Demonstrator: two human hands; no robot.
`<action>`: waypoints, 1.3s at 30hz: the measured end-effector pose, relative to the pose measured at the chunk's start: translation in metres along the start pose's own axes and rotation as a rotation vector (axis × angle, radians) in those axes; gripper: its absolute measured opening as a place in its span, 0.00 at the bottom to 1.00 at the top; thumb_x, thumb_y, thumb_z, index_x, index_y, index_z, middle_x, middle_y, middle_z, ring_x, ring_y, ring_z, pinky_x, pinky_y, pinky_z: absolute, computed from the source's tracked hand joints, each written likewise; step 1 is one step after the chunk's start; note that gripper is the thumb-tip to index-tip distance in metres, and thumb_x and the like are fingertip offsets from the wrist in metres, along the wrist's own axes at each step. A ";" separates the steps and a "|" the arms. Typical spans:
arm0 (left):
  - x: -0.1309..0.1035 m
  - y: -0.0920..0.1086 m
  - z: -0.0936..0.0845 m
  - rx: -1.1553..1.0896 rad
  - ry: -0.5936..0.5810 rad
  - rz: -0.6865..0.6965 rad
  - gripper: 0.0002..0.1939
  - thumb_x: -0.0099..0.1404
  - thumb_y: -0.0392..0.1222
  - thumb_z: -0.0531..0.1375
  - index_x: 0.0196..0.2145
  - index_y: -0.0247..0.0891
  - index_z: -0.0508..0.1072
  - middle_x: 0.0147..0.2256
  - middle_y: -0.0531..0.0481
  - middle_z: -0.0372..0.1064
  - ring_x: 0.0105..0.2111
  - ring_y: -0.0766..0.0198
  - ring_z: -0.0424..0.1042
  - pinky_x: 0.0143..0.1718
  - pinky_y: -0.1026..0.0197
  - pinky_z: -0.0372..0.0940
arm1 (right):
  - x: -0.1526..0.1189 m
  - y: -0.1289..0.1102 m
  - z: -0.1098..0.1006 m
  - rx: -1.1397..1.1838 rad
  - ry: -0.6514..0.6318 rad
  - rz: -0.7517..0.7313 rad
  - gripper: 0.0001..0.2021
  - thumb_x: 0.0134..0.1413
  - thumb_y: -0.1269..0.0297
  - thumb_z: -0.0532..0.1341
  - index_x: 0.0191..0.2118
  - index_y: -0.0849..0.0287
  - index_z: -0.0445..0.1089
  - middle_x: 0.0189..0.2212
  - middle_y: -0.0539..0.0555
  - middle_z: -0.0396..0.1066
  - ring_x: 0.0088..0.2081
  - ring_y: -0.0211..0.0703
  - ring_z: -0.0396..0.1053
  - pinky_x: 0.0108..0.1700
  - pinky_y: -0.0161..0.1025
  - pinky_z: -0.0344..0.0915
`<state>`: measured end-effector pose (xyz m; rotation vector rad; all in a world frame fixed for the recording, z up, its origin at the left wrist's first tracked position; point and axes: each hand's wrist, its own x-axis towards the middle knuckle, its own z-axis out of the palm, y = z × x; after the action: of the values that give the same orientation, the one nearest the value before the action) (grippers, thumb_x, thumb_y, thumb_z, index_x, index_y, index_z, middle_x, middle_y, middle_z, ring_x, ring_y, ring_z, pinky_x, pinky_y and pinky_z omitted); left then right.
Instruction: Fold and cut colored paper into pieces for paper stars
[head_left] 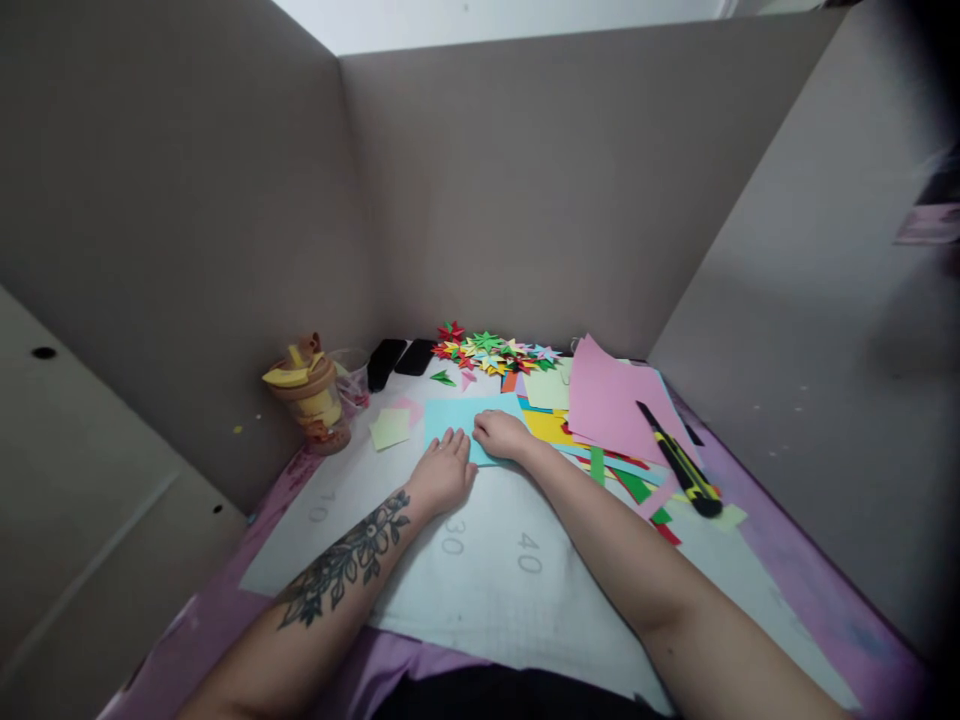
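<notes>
Light-blue rectangular paper sheet (450,412): flat on the white mat printed with grey numbers (450,610), beneath both hands.
Left hand (446,470): palm down, fingers nearly straight, resting over the sheet's near left part without gripping it.
Right hand (499,437): curled into a loose fist upon the sheet's right part; whether its bent fingers pinch the paper, I cannot tell.
Multicoloured paper strips (596,465): scattered right of the sheet, some partly covered by large pink paper (611,395).
Black-and-yellow utility knife (679,465): slanting over the pink paper, its thick end past the near edge.
Small folded paper stars (491,348): heaped beyond the sheet, near the grey partition (517,190).
Pale-green paper square (390,430): left of the sheet.
</notes>
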<state>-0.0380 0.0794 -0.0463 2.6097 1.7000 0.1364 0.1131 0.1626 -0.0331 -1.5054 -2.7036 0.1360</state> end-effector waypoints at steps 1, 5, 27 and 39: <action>0.000 0.000 0.000 0.001 0.001 0.001 0.28 0.68 0.45 0.43 0.61 0.27 0.52 0.62 0.35 0.48 0.62 0.50 0.46 0.58 0.48 0.48 | 0.000 0.000 0.000 0.001 -0.002 -0.001 0.13 0.60 0.62 0.49 0.40 0.59 0.69 0.41 0.56 0.70 0.43 0.44 0.66 0.39 0.36 0.57; -0.001 0.000 -0.001 0.006 -0.002 0.007 0.28 0.68 0.46 0.43 0.61 0.28 0.52 0.62 0.36 0.48 0.62 0.49 0.46 0.59 0.47 0.48 | 0.001 0.000 0.000 0.006 -0.010 -0.004 0.13 0.60 0.63 0.49 0.40 0.60 0.70 0.41 0.57 0.70 0.44 0.44 0.65 0.40 0.36 0.57; -0.002 -0.002 0.000 -0.003 -0.077 0.029 0.36 0.64 0.59 0.45 0.63 0.36 0.49 0.64 0.35 0.40 0.63 0.43 0.38 0.58 0.42 0.44 | -0.067 -0.027 -0.001 0.253 0.163 -0.286 0.23 0.59 0.64 0.50 0.59 0.63 0.56 0.58 0.62 0.57 0.59 0.47 0.51 0.58 0.47 0.50; -0.001 -0.002 -0.005 -0.026 -0.104 0.036 0.41 0.58 0.67 0.48 0.64 0.45 0.48 0.65 0.39 0.37 0.63 0.40 0.36 0.57 0.40 0.42 | -0.110 -0.032 0.004 0.165 -0.046 -0.053 0.30 0.59 0.46 0.45 0.64 0.55 0.50 0.64 0.54 0.48 0.64 0.58 0.40 0.61 0.59 0.39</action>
<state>-0.0409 0.0796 -0.0418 2.5802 1.6085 0.0224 0.1440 0.0523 -0.0336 -1.4002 -2.6875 0.3857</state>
